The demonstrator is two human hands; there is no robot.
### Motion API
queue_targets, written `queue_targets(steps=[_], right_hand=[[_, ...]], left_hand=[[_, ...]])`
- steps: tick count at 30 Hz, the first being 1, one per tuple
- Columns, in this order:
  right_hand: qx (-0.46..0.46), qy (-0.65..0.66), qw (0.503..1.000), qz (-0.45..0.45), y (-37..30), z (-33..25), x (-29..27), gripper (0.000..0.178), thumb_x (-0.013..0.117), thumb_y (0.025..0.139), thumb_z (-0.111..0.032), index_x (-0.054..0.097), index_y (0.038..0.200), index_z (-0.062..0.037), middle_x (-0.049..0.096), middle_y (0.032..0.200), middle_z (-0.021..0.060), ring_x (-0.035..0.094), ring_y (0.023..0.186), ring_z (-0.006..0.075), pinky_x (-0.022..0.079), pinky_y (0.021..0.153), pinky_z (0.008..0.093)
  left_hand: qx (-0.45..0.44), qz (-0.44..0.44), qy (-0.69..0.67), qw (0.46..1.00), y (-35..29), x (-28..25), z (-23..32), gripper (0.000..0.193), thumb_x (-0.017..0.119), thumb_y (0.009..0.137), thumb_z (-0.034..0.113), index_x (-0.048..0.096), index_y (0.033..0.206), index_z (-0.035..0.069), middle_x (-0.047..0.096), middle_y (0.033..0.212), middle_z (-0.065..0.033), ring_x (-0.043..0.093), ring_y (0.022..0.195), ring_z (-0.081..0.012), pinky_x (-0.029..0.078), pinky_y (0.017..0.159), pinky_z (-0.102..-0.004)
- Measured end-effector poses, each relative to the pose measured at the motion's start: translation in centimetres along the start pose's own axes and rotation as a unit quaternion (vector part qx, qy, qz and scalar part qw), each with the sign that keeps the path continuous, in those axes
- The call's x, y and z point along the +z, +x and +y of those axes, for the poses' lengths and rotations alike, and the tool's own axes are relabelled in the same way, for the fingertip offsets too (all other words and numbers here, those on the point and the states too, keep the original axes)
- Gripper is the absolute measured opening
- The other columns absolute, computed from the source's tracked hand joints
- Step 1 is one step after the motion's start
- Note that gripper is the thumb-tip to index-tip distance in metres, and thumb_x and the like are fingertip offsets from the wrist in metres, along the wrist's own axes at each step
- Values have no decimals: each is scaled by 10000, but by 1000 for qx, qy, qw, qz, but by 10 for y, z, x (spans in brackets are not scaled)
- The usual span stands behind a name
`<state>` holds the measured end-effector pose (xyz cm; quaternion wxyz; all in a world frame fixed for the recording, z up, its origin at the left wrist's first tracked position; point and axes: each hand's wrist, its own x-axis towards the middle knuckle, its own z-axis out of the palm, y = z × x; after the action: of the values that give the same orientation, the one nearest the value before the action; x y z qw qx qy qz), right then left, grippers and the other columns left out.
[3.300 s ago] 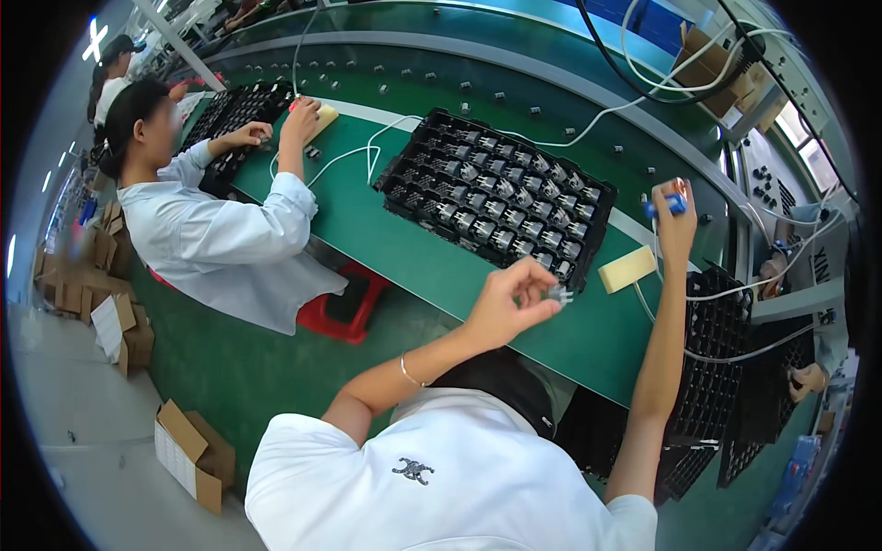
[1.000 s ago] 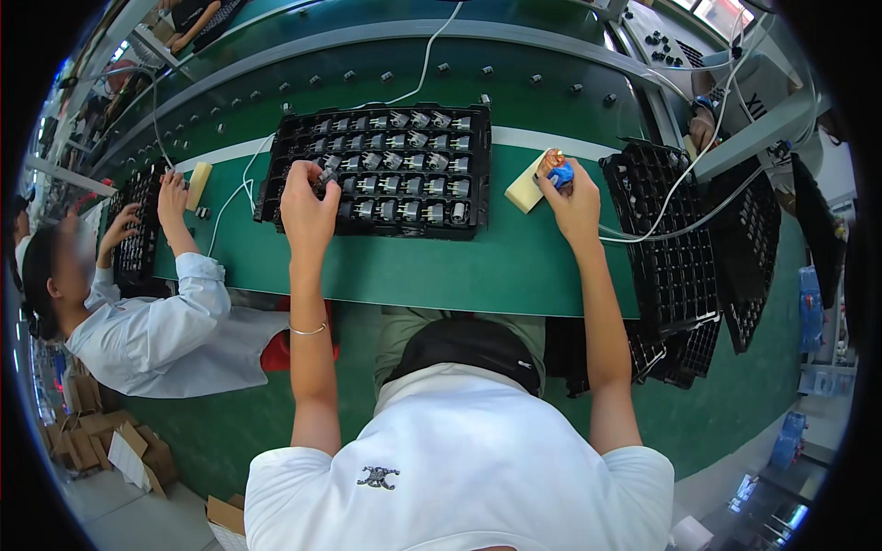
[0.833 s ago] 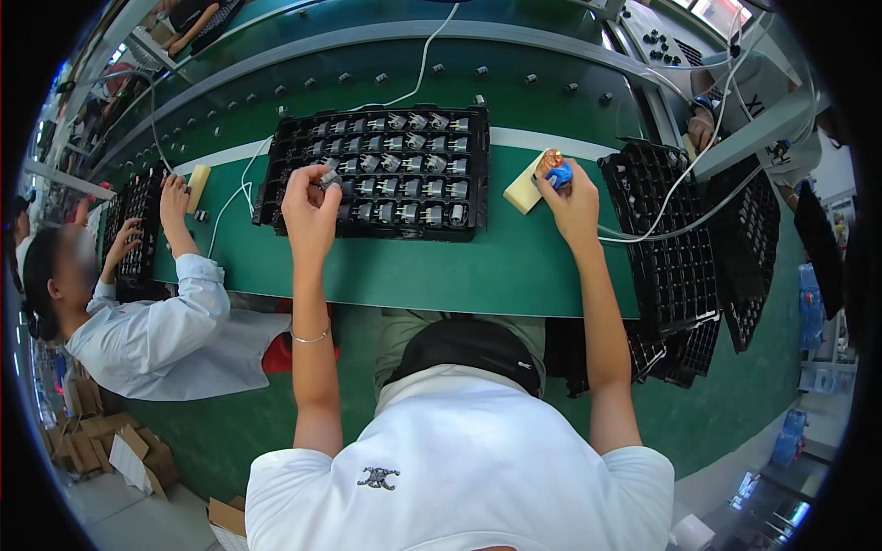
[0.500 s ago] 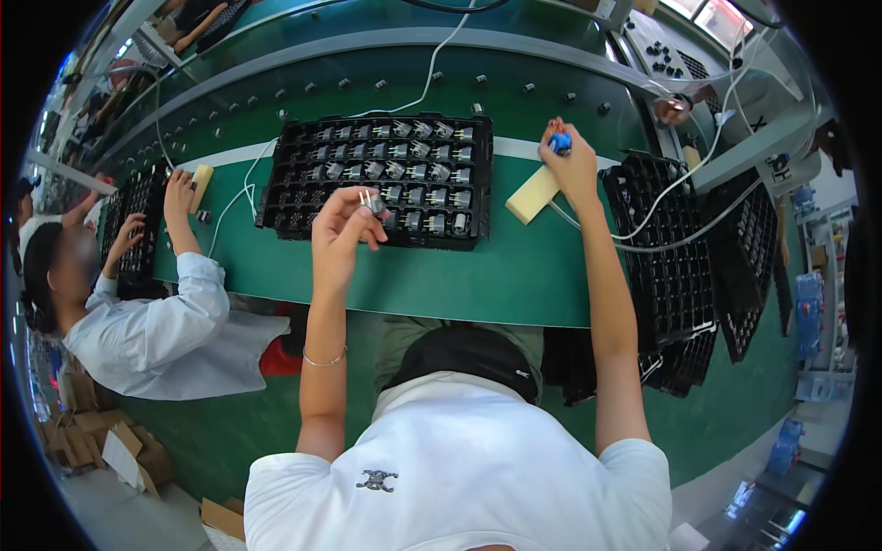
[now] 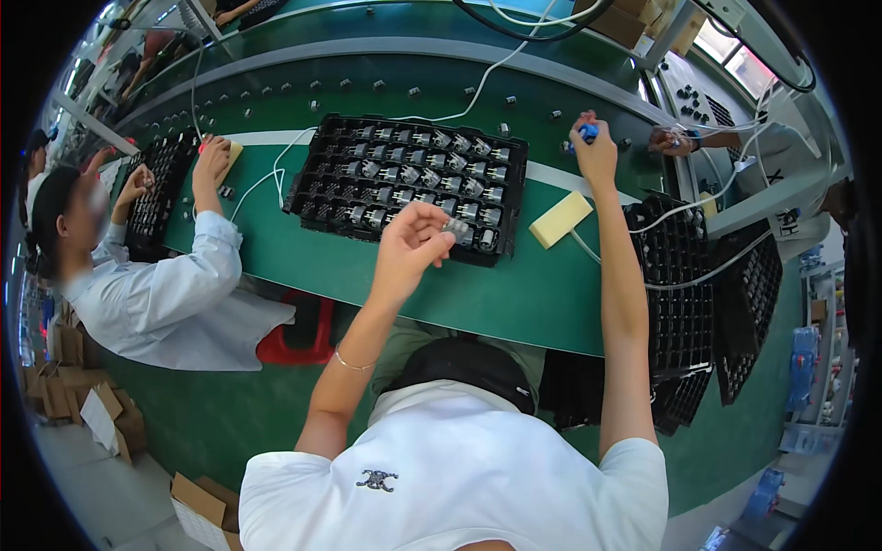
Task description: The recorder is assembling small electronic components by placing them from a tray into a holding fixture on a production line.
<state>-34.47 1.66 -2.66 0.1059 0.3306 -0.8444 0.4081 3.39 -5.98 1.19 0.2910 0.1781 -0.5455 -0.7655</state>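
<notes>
My left hand [image 5: 412, 253] is closed, its thumb and fingers pinching a small grey plug part [image 5: 455, 226] above the near right corner of a black tray [image 5: 390, 241]. In the tray's compartments lie rows of similar grey plugs with metal pins [image 5: 429, 178]. Farther off to the right, my right hand [image 5: 597, 158] is wrapped round a small blue object [image 5: 585, 134], held over the strip where plug parts are lined up. The fingers cover much of that object, so its kind cannot be made out.
A pale yellow block [image 5: 560, 220] with a cable lies right of the tray. Stacked black trays [image 5: 675, 294] stand at the right. A co-worker [image 5: 165, 294] handles another tray at the left; another person's hand [image 5: 673, 140] reaches in at the far right. Small parts [image 5: 413, 91] line the far strip.
My left hand has moved right and nearer the tray's near right corner, with the plug part turned lower between the fingers. My right hand still grips the blue object. The whole view has shifted.
</notes>
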Motion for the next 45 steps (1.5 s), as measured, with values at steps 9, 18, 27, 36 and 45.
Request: queue_targets(steps=[9,18,27,36,45], right_hand=[[133,428,861,-238,-143,-133,-75,374,685,834,-213,600,1133,-4,666,903,49,608,657,62,442,475,184],[171,498,801,-285,-164,-127,-79,390,700,830,-183,575,1153,-3,650,907,40,595,654,62,436,478,179],[207,552,717,-373,-159,-105,-89,373,686,871,-227,570,1161,-22,637,978,15,604,757,66,459,558,185],[39,154,986,-47,-140,-23,-76,344,729,838,-176,615,1071,50,648,865,28,584,704,85,479,647,225],[19,31,999,-38,-145,-35,-60,411,762,768,-221,633,1090,0,585,754,32,485,574,99,425,552,248]], left_hand=[[57,-29,57,996,13,38,-7,218,690,853,20,661,1064,-27,655,858,-33,566,669,-47,457,550,-184],[38,-42,98,994,7,46,-14,213,722,833,31,674,1036,-13,663,851,-28,570,668,-43,457,554,-179],[155,-6,316,936,3,28,-7,354,816,705,82,680,1027,29,642,798,-6,532,644,-58,431,563,-208],[163,230,724,630,6,-86,20,389,739,793,394,607,771,29,632,730,-121,605,676,-305,464,610,-416],[42,227,714,661,15,-92,25,388,678,834,420,688,822,32,685,762,-151,654,715,-339,501,631,-430]])
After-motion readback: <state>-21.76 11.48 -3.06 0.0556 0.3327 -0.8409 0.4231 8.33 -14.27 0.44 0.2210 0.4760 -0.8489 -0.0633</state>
